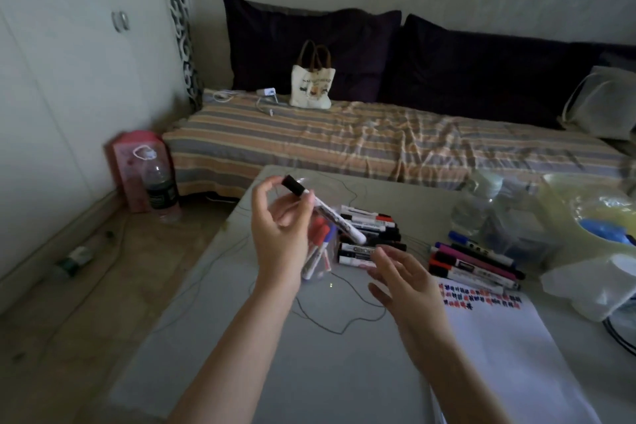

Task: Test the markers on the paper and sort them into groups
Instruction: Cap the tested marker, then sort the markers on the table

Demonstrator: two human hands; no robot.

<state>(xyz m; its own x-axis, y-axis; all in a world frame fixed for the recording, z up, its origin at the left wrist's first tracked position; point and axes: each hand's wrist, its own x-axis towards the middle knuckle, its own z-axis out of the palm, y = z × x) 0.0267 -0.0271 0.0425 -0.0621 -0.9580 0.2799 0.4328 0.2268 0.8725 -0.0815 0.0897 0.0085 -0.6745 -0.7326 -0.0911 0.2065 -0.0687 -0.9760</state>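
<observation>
Marker (323, 213) in left hand (280, 234) — right hand (401, 277) loose, empty — near paper (509, 348) edge.

Left hand (280, 234) holds black-capped marker (323, 213) raised above marker pile (373, 237). Right hand (402, 280) open, beside scribbled paper (499, 337) on table (275, 372).

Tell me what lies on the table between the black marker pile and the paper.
In the head view, a row of mixed-colour markers lies between the black marker pile and the paper.
</observation>
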